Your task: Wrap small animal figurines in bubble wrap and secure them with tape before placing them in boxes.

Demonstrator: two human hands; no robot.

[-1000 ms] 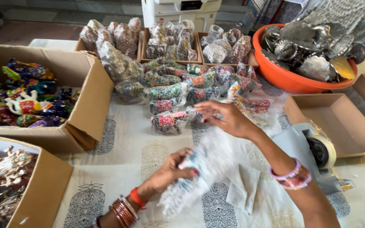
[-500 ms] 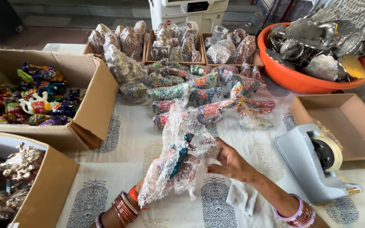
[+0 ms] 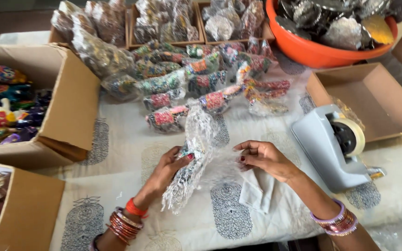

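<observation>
Left hand (image 3: 170, 167) grips a small multicoloured painted figurine half-wrapped in a sheet of clear bubble wrap (image 3: 192, 158), fingers curled around it, thumb on top. The wrap stands upright in the hand, its top edge near the row of already wrapped figurines. Right hand (image 3: 264, 158) is just beside it, fingers loosely bent and pinching the free edge of the same clear wrap; grip looks light, the film is hard to see there. Both hands sit over the near middle of the cream printed tablecloth (image 3: 117, 139).

Wrapped colourful figurines (image 3: 196, 79) lie in a cluster across the middle of the cloth, toward the far edge. Behind them, shallow cardboard trays of wrapped pieces (image 3: 164, 23) line the far edge. Orange plastic bowl of silver metal items (image 3: 326, 46) at the far right corner. Grey tape dispenser with a roll of clear tape (image 3: 333, 146) right of the right hand, close but apart. Empty-looking open cardboard box (image 3: 373, 100) behind the dispenser. Large cardboard box of unwrapped painted figurines (image 3: 66, 102) at the left edge; another cardboard box of silvery trinkets (image 3: 24, 209) at the near left corner. A folded white cloth piece (image 3: 254, 195) lies under the right wrist.
</observation>
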